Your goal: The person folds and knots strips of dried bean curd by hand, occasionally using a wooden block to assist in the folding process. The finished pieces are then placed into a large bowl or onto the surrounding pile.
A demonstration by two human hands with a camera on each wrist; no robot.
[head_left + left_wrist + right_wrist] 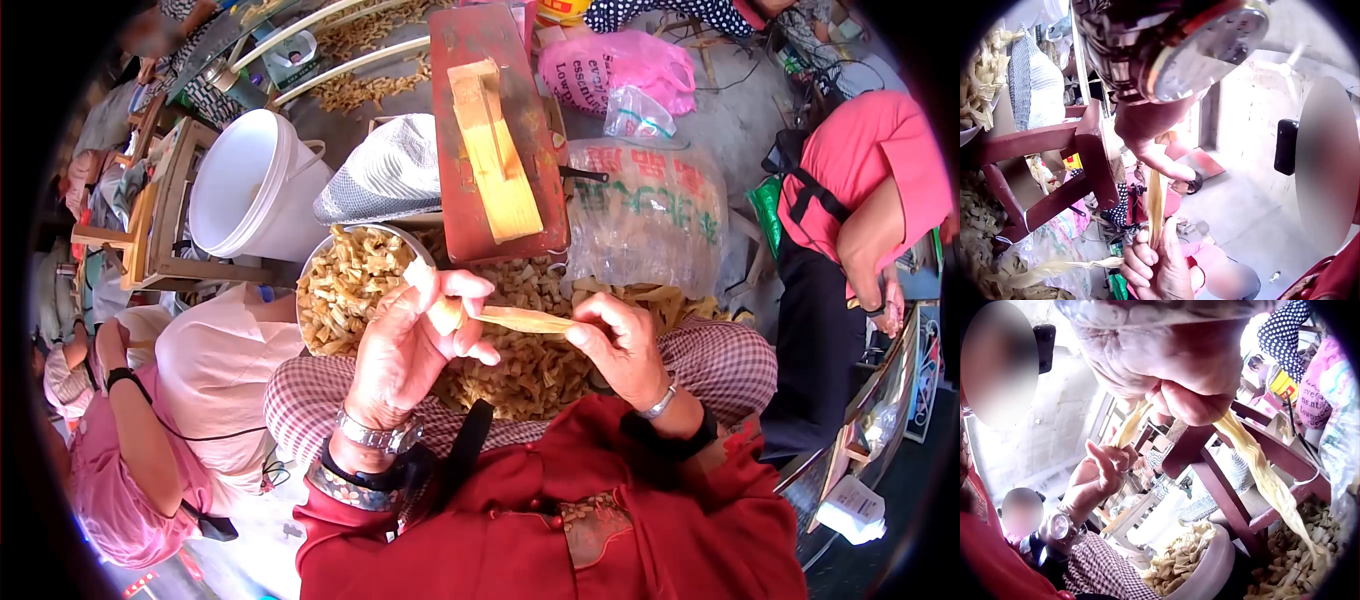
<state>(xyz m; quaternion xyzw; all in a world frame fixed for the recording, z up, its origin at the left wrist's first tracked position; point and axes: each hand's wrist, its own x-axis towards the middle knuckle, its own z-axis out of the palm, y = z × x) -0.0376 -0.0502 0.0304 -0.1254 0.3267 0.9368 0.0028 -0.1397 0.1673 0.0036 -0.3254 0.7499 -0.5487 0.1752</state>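
Stretched between both hands is a yellow strip of dried husk (527,320). My left hand (400,340) pinches its left end, where a folded part sits among the fingers. At the other end, my right hand (622,345) grips the strip between thumb and curled fingers. In the right wrist view a loose pale tail (1254,459) of husk hangs below the right hand. Under the hands lies a heap of small folded husk pieces (510,385), partly hidden by them. A flat stack of yellow husk strips (495,170) rests on the red wooden stool (455,215) ahead.
A white tub (1225,559) of folded pieces stands left of my lap, with a white bucket (235,190) beyond it. Right of the stool lies a clear printed plastic bag (650,210), with a pink bag (620,70) behind. People sit close on both sides.
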